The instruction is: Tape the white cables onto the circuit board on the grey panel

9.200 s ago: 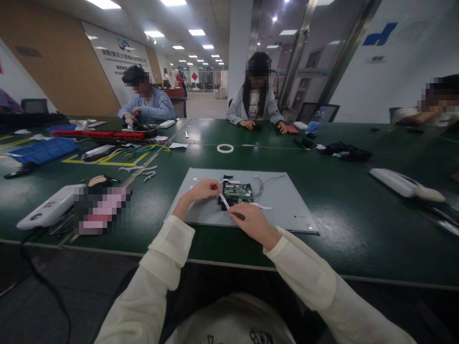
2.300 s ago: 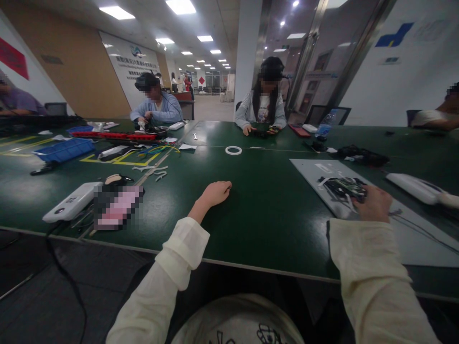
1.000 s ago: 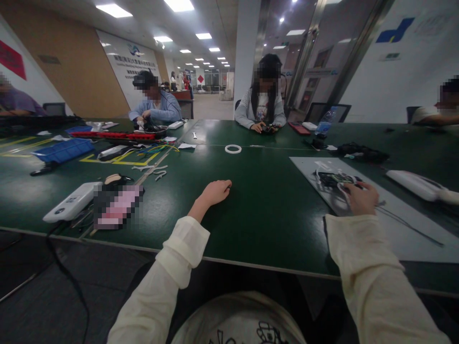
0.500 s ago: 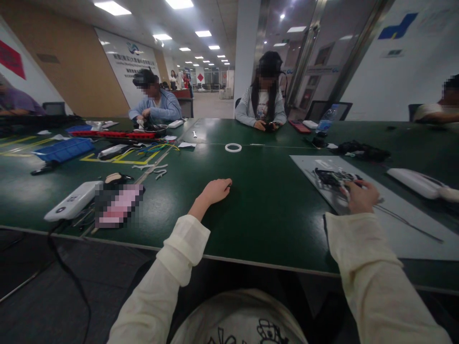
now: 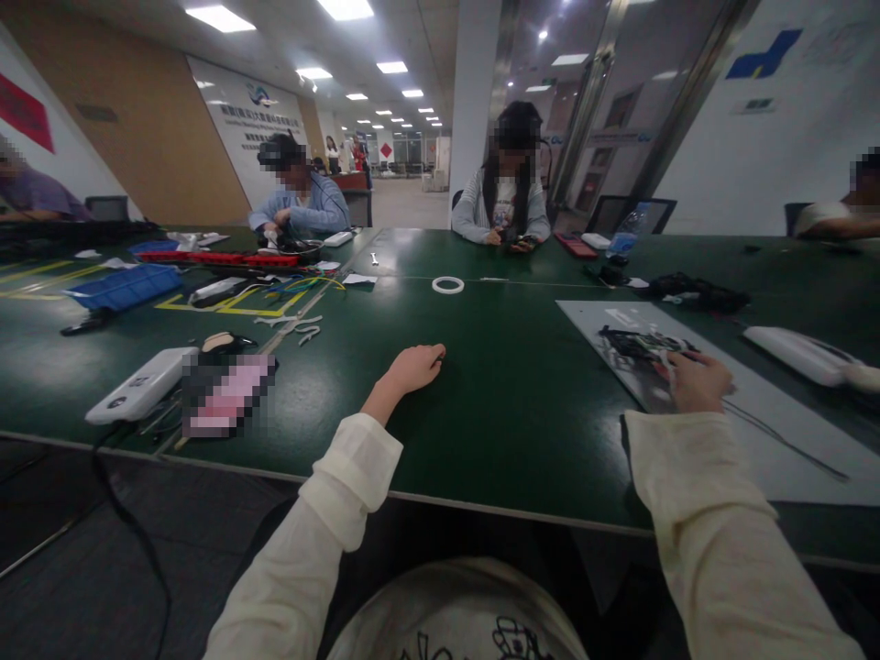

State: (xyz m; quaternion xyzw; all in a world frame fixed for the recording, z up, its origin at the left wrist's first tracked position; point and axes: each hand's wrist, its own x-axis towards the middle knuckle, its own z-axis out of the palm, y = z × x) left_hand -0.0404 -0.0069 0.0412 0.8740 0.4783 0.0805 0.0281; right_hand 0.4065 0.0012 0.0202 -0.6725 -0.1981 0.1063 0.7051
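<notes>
My left hand rests on the green table with its fingers curled together. A small dark spot shows at its fingertips, but I cannot make out what they hold, if anything. My right hand is over a grey board on the right. Its fingers are pinched at the near edge of a tangled heap of thin black pieces. What lies between those fingertips is hidden. A long thin dark strip runs from beneath this hand toward the board's right side.
A white ring lies ahead. On the left are a pink phone-like item, a white power bank-like box, white bent pieces and a blue tray. A white device stands right. People sit across the table.
My right hand has shifted slightly to the right, its fingers still at the black heap. My left hand stays in place.
</notes>
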